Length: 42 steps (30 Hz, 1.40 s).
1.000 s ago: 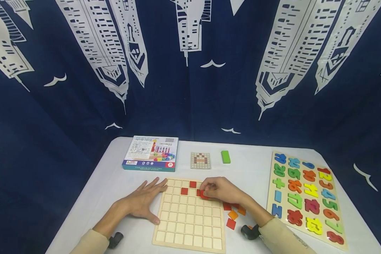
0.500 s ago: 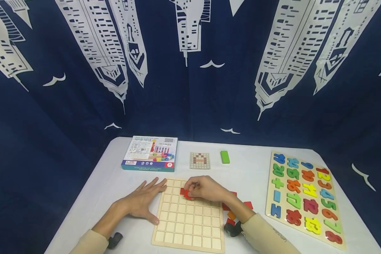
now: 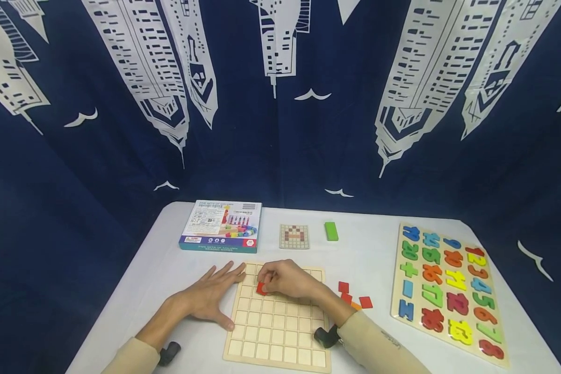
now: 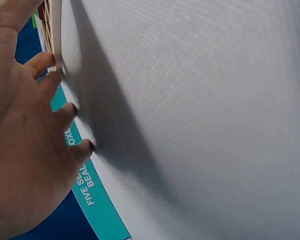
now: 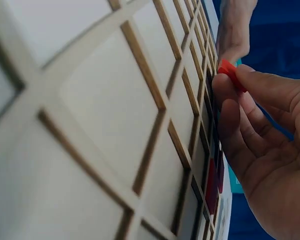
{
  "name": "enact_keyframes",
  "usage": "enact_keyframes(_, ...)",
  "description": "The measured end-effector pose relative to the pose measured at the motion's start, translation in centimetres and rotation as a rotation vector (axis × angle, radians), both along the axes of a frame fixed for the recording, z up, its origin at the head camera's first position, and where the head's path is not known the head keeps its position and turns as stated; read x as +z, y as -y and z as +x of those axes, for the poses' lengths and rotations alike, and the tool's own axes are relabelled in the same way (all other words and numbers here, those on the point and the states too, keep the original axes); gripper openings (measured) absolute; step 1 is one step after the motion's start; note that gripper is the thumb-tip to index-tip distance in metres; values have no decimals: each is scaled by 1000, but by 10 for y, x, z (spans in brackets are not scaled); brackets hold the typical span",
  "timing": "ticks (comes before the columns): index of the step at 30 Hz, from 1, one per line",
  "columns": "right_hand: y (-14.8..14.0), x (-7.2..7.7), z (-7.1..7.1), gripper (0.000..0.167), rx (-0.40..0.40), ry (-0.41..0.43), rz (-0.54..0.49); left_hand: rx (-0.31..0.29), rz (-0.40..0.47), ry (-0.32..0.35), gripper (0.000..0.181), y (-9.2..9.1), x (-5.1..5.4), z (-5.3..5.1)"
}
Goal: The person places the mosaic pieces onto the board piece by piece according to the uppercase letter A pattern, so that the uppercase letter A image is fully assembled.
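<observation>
A wooden grid board [image 3: 275, 335] lies at the table's front. My right hand [image 3: 287, 280] is over its upper left part and pinches a red square tile [image 3: 261, 289] between thumb and fingertips. In the right wrist view, the tile stands tilted above the cells, and other red tiles farther along are partly hidden behind the fingers. My left hand [image 3: 208, 297] is spread, its thumb and a fingertip against the board's left edge. In the left wrist view, several fingertips rest on the white tabletop.
Loose red tiles [image 3: 365, 302] and an orange one lie right of the board. Behind it are a box [image 3: 222, 226], a pattern card [image 3: 294, 237] and a green block [image 3: 331, 231]. A number puzzle board [image 3: 449, 291] lies at the right.
My right hand has moved left across the board with the red tile held. Its wrist has uncovered some loose tiles on the right. The left hand stays in place.
</observation>
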State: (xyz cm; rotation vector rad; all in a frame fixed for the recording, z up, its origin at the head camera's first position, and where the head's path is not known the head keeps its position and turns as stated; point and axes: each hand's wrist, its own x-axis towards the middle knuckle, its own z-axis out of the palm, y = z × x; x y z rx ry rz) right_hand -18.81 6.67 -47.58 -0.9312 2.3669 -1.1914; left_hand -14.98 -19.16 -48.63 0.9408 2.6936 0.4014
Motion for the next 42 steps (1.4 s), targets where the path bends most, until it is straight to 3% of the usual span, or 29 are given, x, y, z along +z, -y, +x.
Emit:
enact_keyframes(24,16,-3,7,8,26,-128,99,14,0,17,122,-1,0,-1)
enact_keyframes(32,17,-1,5,5,4,-229,156,15,8,13,122,-1,0,0)
enact_keyframes(42,17,-3,5,8,17,-262,167,19,6,21,122,-2,1,0)
